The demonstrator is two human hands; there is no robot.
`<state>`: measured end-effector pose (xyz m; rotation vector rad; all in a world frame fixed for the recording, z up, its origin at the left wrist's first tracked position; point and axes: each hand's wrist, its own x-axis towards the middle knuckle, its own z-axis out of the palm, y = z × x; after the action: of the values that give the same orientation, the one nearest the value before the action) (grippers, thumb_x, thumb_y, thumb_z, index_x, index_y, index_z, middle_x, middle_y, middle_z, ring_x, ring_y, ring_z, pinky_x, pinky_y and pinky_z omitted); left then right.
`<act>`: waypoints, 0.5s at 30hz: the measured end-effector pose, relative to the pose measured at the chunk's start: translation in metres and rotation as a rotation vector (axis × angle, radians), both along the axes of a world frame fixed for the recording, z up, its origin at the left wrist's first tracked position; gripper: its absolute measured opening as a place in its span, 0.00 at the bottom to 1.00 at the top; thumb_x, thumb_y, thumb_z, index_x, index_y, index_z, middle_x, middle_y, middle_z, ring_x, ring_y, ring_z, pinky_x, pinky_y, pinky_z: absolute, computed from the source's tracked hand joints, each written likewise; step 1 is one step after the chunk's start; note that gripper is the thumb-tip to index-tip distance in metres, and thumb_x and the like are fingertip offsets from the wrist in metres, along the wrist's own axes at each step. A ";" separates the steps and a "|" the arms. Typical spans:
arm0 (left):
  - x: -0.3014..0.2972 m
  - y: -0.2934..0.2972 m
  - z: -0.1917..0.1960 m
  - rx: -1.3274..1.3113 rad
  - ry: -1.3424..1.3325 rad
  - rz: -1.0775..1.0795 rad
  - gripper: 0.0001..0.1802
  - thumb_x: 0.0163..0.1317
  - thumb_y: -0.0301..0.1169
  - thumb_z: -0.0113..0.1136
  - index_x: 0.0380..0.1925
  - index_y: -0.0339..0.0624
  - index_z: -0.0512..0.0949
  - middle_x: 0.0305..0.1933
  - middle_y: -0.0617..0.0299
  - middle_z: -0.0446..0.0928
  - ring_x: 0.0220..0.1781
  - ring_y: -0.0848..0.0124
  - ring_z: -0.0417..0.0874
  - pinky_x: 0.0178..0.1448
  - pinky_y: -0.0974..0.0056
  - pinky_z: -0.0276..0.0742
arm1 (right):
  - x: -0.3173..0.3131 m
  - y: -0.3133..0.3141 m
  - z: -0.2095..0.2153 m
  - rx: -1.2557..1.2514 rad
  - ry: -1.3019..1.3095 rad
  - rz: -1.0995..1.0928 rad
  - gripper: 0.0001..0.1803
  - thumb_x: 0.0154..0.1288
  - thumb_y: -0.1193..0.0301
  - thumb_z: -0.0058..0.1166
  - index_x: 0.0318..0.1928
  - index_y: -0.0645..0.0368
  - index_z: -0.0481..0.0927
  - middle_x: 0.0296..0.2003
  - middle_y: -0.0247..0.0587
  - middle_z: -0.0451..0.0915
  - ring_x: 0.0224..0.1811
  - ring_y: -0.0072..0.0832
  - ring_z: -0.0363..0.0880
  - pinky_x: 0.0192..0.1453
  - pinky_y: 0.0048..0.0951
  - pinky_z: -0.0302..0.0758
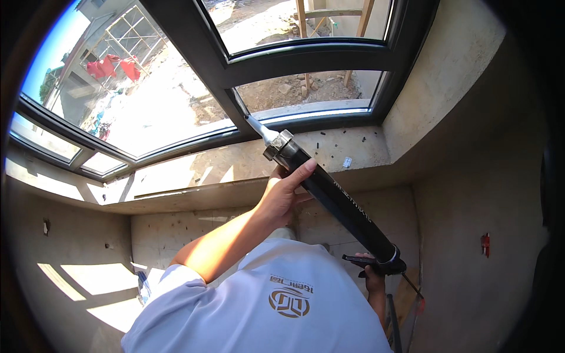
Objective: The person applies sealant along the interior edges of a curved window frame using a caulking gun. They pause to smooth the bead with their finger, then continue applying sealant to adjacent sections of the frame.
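A long black caulking gun (338,197) slants across the view from lower right to upper middle. My left hand (286,189) is wrapped round its barrel just behind the front collar, thumb on top. At the rear, my right hand (372,279) grips the handle and trigger, partly hidden by the gun. The pale nozzle (263,127) tapers to a tip that meets, or nearly meets, the corner of the lower glass pane in the dark window frame (306,66). Whether the tip touches cannot be made out.
The concrete sill (229,162) below the window carries several small dark bits and a small white piece (347,162). Bare walls close in on both sides; a red item (485,245) shows on the right wall. Outside stand scaffolding (126,35) and wooden posts (366,17).
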<state>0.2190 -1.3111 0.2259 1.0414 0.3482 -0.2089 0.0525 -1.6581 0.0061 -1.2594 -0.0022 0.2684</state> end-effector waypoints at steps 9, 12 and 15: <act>0.083 0.065 -0.065 -0.014 0.183 -0.006 0.22 0.66 0.47 0.70 0.48 0.46 0.74 0.42 0.61 0.83 0.46 0.67 0.87 0.54 0.49 0.87 | 0.040 0.042 0.071 0.303 0.252 0.159 0.30 0.67 0.72 0.60 0.69 0.59 0.70 0.61 0.61 0.79 0.67 0.59 0.75 0.75 0.63 0.64; 0.111 0.092 -0.086 -0.061 0.220 -0.005 0.22 0.66 0.48 0.70 0.48 0.47 0.75 0.42 0.61 0.82 0.45 0.68 0.87 0.54 0.48 0.87 | 0.071 0.066 0.076 0.294 0.191 0.190 0.28 0.67 0.72 0.60 0.67 0.59 0.72 0.58 0.60 0.81 0.66 0.57 0.76 0.74 0.65 0.66; 0.135 0.111 -0.100 -0.032 0.214 0.000 0.26 0.65 0.51 0.69 0.50 0.45 0.74 0.42 0.61 0.82 0.45 0.68 0.86 0.52 0.52 0.87 | 0.101 0.085 0.059 0.299 0.182 0.181 0.25 0.70 0.61 0.62 0.62 0.58 0.75 0.53 0.57 0.83 0.61 0.53 0.80 0.71 0.64 0.70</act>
<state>0.3539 -1.2005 0.1260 0.9895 0.5364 -0.3265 0.1535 -1.5733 0.0653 -0.9351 0.0002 0.5199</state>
